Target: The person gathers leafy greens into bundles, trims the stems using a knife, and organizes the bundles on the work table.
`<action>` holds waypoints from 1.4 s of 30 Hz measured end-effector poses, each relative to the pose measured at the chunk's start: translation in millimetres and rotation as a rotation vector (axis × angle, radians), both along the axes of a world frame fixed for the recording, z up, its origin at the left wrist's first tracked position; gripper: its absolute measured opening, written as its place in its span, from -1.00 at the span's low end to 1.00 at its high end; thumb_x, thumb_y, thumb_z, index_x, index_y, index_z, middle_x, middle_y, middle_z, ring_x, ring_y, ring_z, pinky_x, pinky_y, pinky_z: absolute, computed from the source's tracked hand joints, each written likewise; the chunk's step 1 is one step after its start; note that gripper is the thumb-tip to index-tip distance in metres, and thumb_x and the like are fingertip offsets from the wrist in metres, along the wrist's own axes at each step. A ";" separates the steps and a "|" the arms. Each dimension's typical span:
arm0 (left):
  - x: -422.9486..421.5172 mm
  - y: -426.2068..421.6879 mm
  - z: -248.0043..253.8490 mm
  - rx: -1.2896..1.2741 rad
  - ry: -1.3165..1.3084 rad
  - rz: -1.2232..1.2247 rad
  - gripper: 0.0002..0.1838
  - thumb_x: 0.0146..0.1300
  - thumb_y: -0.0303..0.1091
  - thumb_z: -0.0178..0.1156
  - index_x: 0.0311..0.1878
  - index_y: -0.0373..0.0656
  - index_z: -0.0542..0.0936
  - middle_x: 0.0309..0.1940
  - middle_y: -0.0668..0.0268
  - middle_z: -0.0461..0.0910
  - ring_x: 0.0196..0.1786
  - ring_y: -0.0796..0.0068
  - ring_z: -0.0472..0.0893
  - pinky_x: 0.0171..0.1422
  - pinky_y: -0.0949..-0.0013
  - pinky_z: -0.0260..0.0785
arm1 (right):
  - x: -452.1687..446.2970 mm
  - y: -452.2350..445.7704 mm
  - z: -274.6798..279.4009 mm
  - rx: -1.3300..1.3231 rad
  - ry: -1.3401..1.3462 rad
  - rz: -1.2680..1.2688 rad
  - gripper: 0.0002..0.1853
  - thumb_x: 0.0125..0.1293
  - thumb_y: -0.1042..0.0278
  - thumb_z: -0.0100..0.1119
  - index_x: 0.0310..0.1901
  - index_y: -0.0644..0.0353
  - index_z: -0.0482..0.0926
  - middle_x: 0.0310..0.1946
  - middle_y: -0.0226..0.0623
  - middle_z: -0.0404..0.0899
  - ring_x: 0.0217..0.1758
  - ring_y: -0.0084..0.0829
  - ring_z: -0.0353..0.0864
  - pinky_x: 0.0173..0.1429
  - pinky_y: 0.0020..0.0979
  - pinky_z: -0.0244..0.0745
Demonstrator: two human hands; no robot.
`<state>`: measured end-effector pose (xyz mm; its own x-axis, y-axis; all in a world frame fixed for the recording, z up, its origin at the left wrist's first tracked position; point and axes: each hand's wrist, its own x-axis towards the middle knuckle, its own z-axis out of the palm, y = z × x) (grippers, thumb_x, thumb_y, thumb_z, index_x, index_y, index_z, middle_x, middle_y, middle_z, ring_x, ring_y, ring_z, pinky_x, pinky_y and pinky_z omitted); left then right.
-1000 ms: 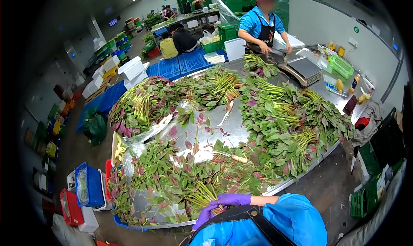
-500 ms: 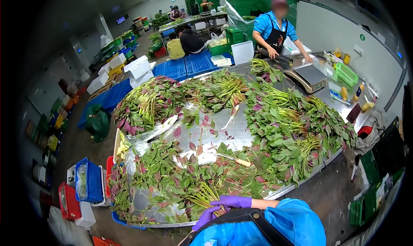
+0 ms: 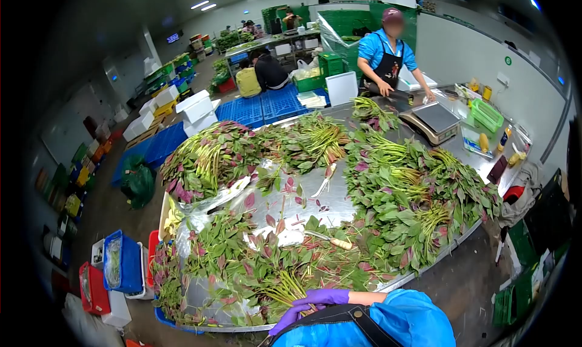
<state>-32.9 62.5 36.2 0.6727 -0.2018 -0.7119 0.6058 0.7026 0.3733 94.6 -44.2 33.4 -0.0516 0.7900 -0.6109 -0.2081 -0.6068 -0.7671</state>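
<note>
At the table's near edge, both my hands wear purple gloves and are closed around the stems of a bunch of red-and-green amaranth (image 3: 284, 288). My right hand (image 3: 326, 296) lies over the stems from the right. My left hand (image 3: 290, 318) grips low near the cut ends, partly hidden by my apron. The bunch's leaves point away from me, among loose amaranth leaves (image 3: 224, 241) spread over the metal table (image 3: 303, 203). A white knife-like tool with a pale handle (image 3: 341, 244) lies beyond my right hand, beside crumpled white material (image 3: 291, 235).
Amaranth piles stand at the back left (image 3: 212, 156) and along the right (image 3: 394, 189). A scale (image 3: 430, 121) sits at the far right, near a co-worker (image 3: 388, 56) in blue sleeves. A green basket (image 3: 487, 115) is beside it. Blue (image 3: 123, 262) and red (image 3: 94, 289) bins stand left.
My view has tilted up slightly, so the table sits a little lower in it. Both hands stay on the amaranth stems. The co-worker's arm near the scale has shifted slightly.
</note>
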 end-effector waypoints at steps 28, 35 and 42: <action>3.1 3.0 -15.1 0.265 -0.213 -0.220 -0.57 0.14 -0.46 0.16 0.11 -0.28 0.38 -0.07 0.19 0.52 -0.07 0.44 0.55 0.03 0.42 0.40 | -2.1 -2.0 -74.3 0.251 0.182 -0.254 -0.54 0.08 0.23 0.28 0.00 0.26 0.49 -0.13 -0.31 0.56 -0.13 -0.52 0.50 -0.03 -0.52 0.36; 12.5 -5.8 -23.9 0.411 -0.282 -0.334 -0.55 0.15 -0.41 0.17 0.12 -0.27 0.39 -0.05 0.19 0.51 -0.04 0.44 0.52 0.07 0.43 0.36 | -3.5 -4.0 -60.1 -0.001 0.128 -0.116 -0.54 0.12 0.18 0.26 0.00 0.26 0.49 -0.13 -0.35 0.56 -0.12 -0.52 0.50 0.00 -0.56 0.35; 18.8 -3.1 -20.5 0.416 -0.285 -0.369 -0.55 0.15 -0.38 0.18 0.12 -0.26 0.39 -0.05 0.20 0.51 -0.01 0.45 0.50 0.09 0.43 0.35 | -9.6 -1.9 -11.6 0.316 0.229 -0.241 -0.60 0.14 0.24 0.26 -0.02 0.24 0.48 -0.20 -0.42 0.55 -0.19 -0.63 0.48 -0.06 -0.61 0.35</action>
<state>-14.1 59.4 15.7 0.7865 -0.2015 -0.5838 0.6173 0.2266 0.7534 85.0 -46.1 21.8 0.0512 0.9417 -0.3325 -0.5006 -0.2639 -0.8245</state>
